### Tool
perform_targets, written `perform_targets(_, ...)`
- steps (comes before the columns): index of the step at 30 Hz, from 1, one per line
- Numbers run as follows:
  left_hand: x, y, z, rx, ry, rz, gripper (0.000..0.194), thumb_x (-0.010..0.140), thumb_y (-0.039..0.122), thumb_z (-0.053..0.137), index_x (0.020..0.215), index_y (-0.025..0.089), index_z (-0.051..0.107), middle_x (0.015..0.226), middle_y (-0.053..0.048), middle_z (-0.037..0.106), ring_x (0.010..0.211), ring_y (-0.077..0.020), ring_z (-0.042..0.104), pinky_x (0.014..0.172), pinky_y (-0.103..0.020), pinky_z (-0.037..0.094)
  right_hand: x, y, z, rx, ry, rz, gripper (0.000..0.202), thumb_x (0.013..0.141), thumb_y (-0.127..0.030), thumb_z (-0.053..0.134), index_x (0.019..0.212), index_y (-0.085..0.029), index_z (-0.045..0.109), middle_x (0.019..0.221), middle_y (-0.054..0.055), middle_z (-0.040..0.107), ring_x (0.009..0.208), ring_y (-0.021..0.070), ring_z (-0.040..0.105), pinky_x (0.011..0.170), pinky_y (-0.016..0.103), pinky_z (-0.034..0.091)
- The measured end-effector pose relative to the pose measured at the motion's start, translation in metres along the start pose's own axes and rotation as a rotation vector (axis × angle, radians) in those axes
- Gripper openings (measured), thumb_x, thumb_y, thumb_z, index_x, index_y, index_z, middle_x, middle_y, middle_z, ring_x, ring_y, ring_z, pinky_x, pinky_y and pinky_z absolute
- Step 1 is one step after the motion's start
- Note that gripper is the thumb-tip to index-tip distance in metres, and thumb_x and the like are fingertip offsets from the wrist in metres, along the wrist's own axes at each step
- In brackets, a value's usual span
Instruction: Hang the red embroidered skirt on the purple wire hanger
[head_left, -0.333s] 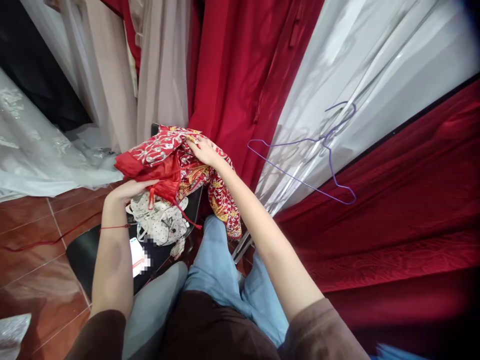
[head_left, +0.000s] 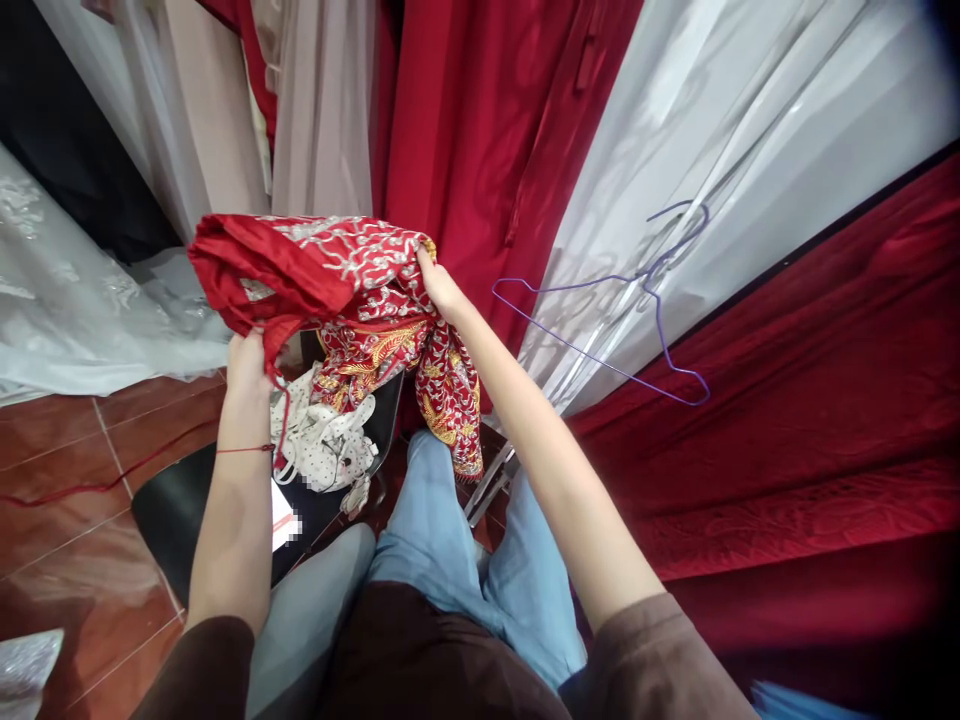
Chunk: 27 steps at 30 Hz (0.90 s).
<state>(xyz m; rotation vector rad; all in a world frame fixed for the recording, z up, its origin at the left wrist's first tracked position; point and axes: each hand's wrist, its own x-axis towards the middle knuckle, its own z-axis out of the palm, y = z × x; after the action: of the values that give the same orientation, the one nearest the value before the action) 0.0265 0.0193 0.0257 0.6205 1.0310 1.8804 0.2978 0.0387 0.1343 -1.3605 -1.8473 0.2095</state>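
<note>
While the red garment [head_left: 330,290] is held up between both hands, it hangs clear of the black chair [head_left: 180,500] below it. The left hand [head_left: 247,365] is closed on the plain red lining at the garment's lower left edge, fingers wrapped into the fabric. The right hand [head_left: 437,285] pinches the embroidered edge at the upper right, thumb and fingers shut on the cloth. Between them the garment is bunched and folded over, silver and gold embroidery showing on the outer face, and one end trails down past the person's knee in blue jeans [head_left: 442,540].

On the chair lies a white spotted bag [head_left: 322,440], just under the lifted cloth, with a small card [head_left: 281,520] beside it. A purple hanger [head_left: 637,320] hangs bare at the right against clear plastic covers, well apart from the garment.

As a judgement, the lifting is done but the garment is not yet spread or straightened: it is crumpled, its shape cannot be made out, and the hanger is untouched.
</note>
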Motion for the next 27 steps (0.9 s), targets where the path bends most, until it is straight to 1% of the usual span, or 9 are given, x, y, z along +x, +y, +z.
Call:
perform_targets(3, -0.011, 0.015, 0.006, -0.133, -0.003, 0.085, 0.020, 0.077, 0.014, 0.066, 0.097, 0.013, 0.061, 0.081, 0.001, 0.070, 0.074, -0.0112, 0.063, 0.085, -0.032, 0.054, 0.002, 0.014, -0.023, 0.182, 0.166, 0.132, 0.079, 0.096, -0.070, 0.022, 0.107, -0.010, 0.071, 0.097, 0.013, 0.072, 0.104, 0.0246, 0.067, 0.095, 0.043, 0.050)
perform_targets(6, -0.024, 0.027, 0.008, -0.170, -0.102, 0.224, 0.035, 0.070, 0.026, 0.078, 0.099, 0.013, 0.063, 0.100, -0.004, 0.072, 0.090, -0.0147, 0.066, 0.087, -0.031, 0.054, -0.007, 0.031, -0.057, 0.238, 0.405, 0.173, 0.062, 0.096, -0.064, 0.033, 0.085, -0.013, 0.067, 0.084, 0.008, 0.068, 0.085, 0.0181, 0.065, 0.082, 0.034, 0.051)
perform_targets(10, -0.033, 0.034, 0.012, -0.125, -0.158, 0.329, 0.040, 0.063, 0.033, 0.082, 0.093, 0.014, 0.063, 0.091, 0.000, 0.069, 0.083, -0.0120, 0.062, 0.085, -0.026, 0.052, -0.040, 0.055, -0.099, 0.214, 0.531, 0.200, 0.042, 0.097, -0.046, 0.035, 0.066, -0.020, 0.046, 0.070, 0.002, 0.059, 0.067, 0.0085, 0.052, 0.067, 0.024, 0.043)
perform_targets(13, -0.043, 0.037, 0.017, -0.125, -0.188, 0.349, 0.034, 0.062, 0.029, 0.081, 0.084, 0.013, 0.062, 0.082, 0.002, 0.066, 0.077, -0.0095, 0.059, 0.079, -0.021, 0.049, -0.074, 0.070, -0.119, 0.171, 0.505, 0.215, 0.033, 0.096, -0.034, 0.037, 0.065, -0.022, 0.040, 0.069, 0.000, 0.056, 0.064, 0.0076, 0.049, 0.064, 0.023, 0.042)
perform_targets(15, -0.054, 0.041, 0.022, -0.130, -0.250, 0.361, 0.030, 0.062, 0.027, 0.081, 0.079, 0.013, 0.060, 0.074, 0.004, 0.063, 0.072, -0.0081, 0.055, 0.071, -0.019, 0.047, -0.098, 0.076, -0.128, 0.161, 0.482, 0.223, 0.029, 0.094, -0.033, 0.042, 0.067, -0.023, 0.043, 0.071, 0.001, 0.058, 0.066, 0.0105, 0.053, 0.064, 0.025, 0.044)
perform_targets(21, -0.094, 0.055, 0.030, 0.001, -0.415, 0.423, 0.026, 0.057, 0.021, 0.082, 0.068, 0.014, 0.059, 0.061, 0.005, 0.054, 0.058, -0.0060, 0.045, 0.055, -0.018, 0.035, -0.151, 0.072, -0.144, -0.388, 0.302, 0.274, 0.021, 0.096, -0.022, 0.036, 0.096, -0.021, 0.057, 0.097, 0.014, 0.070, 0.087, 0.0197, 0.065, 0.081, 0.034, 0.049)
perform_targets(22, -0.098, 0.055, 0.031, 0.036, -0.427, 0.442, 0.023, 0.057, 0.020, 0.081, 0.068, 0.014, 0.061, 0.061, 0.005, 0.054, 0.057, -0.0062, 0.044, 0.055, -0.018, 0.034, -0.156, 0.070, -0.145, -0.418, 0.259, 0.278, 0.019, 0.092, -0.018, 0.042, 0.102, -0.021, 0.058, 0.098, 0.015, 0.070, 0.089, 0.0216, 0.066, 0.083, 0.037, 0.049)
perform_targets(24, -0.103, 0.054, 0.033, 0.107, -0.441, 0.466, 0.018, 0.058, 0.018, 0.078, 0.065, 0.014, 0.062, 0.058, 0.005, 0.054, 0.056, -0.0061, 0.042, 0.053, -0.019, 0.031, -0.164, 0.065, -0.141, -0.458, 0.169, 0.275, 0.033, 0.079, -0.009, 0.058, 0.109, -0.022, 0.060, 0.105, 0.019, 0.070, 0.095, 0.0272, 0.068, 0.086, 0.043, 0.048)
perform_targets(27, -0.107, 0.047, 0.039, 0.125, -0.415, 0.439, 0.015, 0.059, 0.016, 0.075, 0.060, 0.015, 0.060, 0.055, 0.005, 0.051, 0.054, -0.0058, 0.040, 0.052, -0.020, 0.029, -0.180, 0.056, -0.118, -0.472, 0.051, 0.266, 0.049, 0.058, -0.004, 0.072, 0.105, -0.018, 0.066, 0.115, 0.029, 0.065, 0.104, 0.0405, 0.067, 0.088, 0.056, 0.048)
